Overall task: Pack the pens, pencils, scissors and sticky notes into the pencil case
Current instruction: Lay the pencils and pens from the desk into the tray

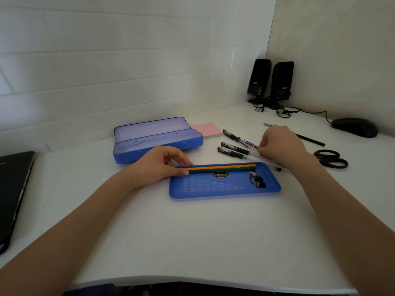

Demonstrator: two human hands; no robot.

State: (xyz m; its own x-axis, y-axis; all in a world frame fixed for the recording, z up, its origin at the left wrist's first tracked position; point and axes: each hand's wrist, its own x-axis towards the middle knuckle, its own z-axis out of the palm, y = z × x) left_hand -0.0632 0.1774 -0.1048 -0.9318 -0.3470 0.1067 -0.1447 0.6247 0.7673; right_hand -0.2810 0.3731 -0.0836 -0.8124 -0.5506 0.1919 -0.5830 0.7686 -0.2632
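— What are you wearing on your arms?
— Nothing. Both my forearms are bare right up to the frame's edge, no sleeves or cuffs.
— Rings, a watch?
— None on my left hand (159,165) or my right hand (282,146).

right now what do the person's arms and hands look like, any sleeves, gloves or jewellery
Both forearms are bare right up to the frame edges, so no sleeves show. The left hand and right hand wear no gloves. No watch, bracelet or ring is visible on either, though the right hand's fingers are partly curled out of sight. Nails look short and unpainted.
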